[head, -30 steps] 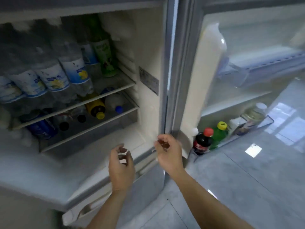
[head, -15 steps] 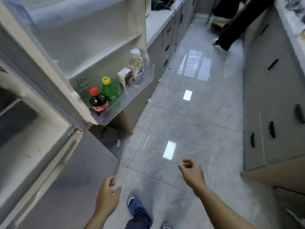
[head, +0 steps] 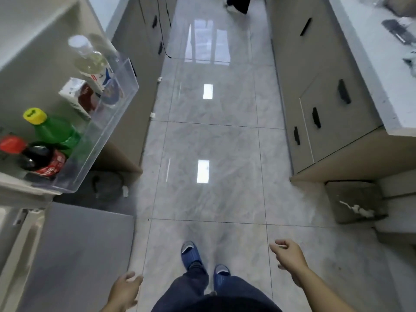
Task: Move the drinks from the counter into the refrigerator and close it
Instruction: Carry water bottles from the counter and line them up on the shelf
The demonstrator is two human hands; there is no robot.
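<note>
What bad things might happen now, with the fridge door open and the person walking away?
1. The open fridge door sticks into the walkway, so someone may bump its clear plastic door shelf.
2. A knock could topple the green bottle with the yellow cap or the dark cola bottle with the red cap.
3. Both hands, left and right, are empty, and cold air probably escapes meanwhile.

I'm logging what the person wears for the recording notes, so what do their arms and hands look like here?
Both forearms are bare, with no sleeves in view. The left hand and right hand wear no gloves, and no watch or rings can be seen. Below them show dark blue trousers and blue slippers.
</note>
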